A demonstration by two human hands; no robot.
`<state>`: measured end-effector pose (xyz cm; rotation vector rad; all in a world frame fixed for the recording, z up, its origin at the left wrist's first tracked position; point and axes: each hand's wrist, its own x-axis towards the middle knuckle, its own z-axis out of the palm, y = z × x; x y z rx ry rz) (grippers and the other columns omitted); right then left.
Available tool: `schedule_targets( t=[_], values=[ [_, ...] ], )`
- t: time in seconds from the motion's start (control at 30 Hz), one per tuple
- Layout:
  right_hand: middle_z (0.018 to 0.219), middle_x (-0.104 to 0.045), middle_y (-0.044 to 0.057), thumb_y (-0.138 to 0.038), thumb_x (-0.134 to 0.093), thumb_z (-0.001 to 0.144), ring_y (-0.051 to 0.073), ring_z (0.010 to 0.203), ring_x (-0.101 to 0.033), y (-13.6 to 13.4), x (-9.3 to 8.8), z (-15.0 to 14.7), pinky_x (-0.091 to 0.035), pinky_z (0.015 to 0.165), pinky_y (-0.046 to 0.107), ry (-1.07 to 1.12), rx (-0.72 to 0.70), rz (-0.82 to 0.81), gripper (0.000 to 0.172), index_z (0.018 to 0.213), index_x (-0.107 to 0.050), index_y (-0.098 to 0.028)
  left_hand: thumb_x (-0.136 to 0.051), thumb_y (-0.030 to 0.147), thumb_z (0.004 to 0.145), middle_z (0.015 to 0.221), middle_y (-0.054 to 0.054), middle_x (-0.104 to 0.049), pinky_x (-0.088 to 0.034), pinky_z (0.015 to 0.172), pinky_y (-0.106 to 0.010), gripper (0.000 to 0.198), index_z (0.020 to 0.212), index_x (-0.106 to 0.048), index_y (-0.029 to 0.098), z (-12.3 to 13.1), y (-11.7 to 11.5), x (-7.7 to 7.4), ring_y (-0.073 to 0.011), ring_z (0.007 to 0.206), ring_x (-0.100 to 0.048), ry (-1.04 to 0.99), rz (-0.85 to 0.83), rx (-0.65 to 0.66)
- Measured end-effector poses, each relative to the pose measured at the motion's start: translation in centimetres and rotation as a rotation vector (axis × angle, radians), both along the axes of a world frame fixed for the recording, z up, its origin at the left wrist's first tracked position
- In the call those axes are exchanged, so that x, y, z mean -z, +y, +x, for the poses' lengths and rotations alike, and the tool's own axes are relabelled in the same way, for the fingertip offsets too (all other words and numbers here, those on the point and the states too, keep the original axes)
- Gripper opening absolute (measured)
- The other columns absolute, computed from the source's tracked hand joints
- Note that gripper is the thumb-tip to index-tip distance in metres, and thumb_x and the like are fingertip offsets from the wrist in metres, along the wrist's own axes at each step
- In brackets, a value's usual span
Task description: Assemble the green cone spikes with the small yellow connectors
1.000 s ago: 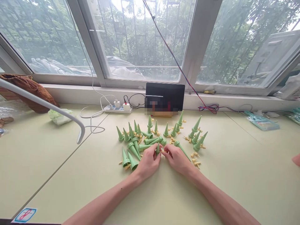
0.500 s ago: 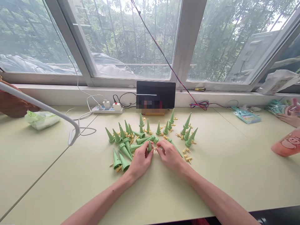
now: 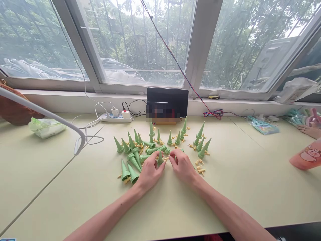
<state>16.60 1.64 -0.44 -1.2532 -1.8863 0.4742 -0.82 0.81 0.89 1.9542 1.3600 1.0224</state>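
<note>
My left hand [image 3: 151,169] is closed around a small green plastic cone spike [image 3: 160,158], which points upward between thumb and fingers. Between the hands a small yellow plastic valve [image 3: 166,158] lies against the cone's right side. My right hand [image 3: 181,164] pinches at the valve's outer end with thumb and forefinger; how far it is seated in the cone cannot be made out. Left of my left hand lie larger green cones [image 3: 134,161], some on their sides. Behind both hands stand several green cones [image 3: 170,138] with yellow valves at their bases.
Loose yellow valves [image 3: 200,167] lie right of my right hand. A tablet [image 3: 167,103] stands at the back by a power strip [image 3: 116,117]. A white lamp arm [image 3: 50,115] crosses the left. At the right are a pink cup [image 3: 306,155] and another person's hand [image 3: 309,131].
My right hand has shifted slightly right, away from the cone, and more of the yellow valve shows between the hands. My left hand stays in place with the cone.
</note>
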Motion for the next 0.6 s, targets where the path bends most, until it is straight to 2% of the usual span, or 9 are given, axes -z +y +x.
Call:
schedule_targets(
  t=[0.1, 0.2, 0.47, 0.6],
  values=[
    [0.068, -0.055, 0.0, -0.027, -0.046, 0.099, 0.015, 0.055, -0.046, -0.04, -0.41, 0.01, -0.038, 0.056, 0.028, 0.011, 0.069, -0.02, 0.024, 0.076, -0.047, -0.022, -0.061, 0.037, 0.088, 0.099, -0.005, -0.065, -0.043, 0.054, -0.026, 0.039, 0.122, -0.054, 0.019, 0.07, -0.11, -0.18, -0.0067, 0.048, -0.038, -0.038, 0.016, -0.061],
    [0.056, -0.046, -0.003, -0.032, -0.047, 0.099, 0.015, 0.049, -0.039, 0.04, -0.5, 0.12, -0.033, 0.051, 0.027, 0.015, 0.113, -0.048, 0.033, 0.069, -0.04, -0.023, -0.063, 0.043, 0.089, 0.103, -0.004, -0.063, -0.042, 0.052, -0.025, 0.04, 0.12, -0.052, 0.02, 0.06, -0.13, -0.33, -0.004, 0.044, -0.036, -0.104, 0.023, -0.105],
    [0.052, -0.043, -0.004, -0.041, -0.047, 0.099, 0.014, 0.046, -0.034, 0.16, -0.13, 0.2, -0.03, 0.048, 0.028, 0.036, 0.091, -0.044, 0.039, 0.066, -0.036, -0.024, -0.061, 0.043, 0.091, 0.093, -0.002, -0.063, -0.038, 0.048, -0.024, 0.036, 0.118, -0.052, 0.021, -0.05, 0.0, -0.2, -0.0053, 0.044, -0.038, -0.135, 0.023, -0.093],
    [0.051, -0.042, -0.004, -0.04, -0.047, 0.099, 0.013, 0.046, -0.034, 0.34, 0.48, 0.02, -0.03, 0.048, 0.027, 0.045, 0.088, -0.032, 0.038, 0.066, -0.036, -0.023, -0.061, 0.043, 0.091, 0.09, -0.001, -0.062, -0.038, 0.049, -0.024, 0.037, 0.119, -0.052, 0.021, -0.01, -0.04, -0.25, -0.0052, 0.044, -0.038, -0.139, 0.009, -0.092]
  ],
)
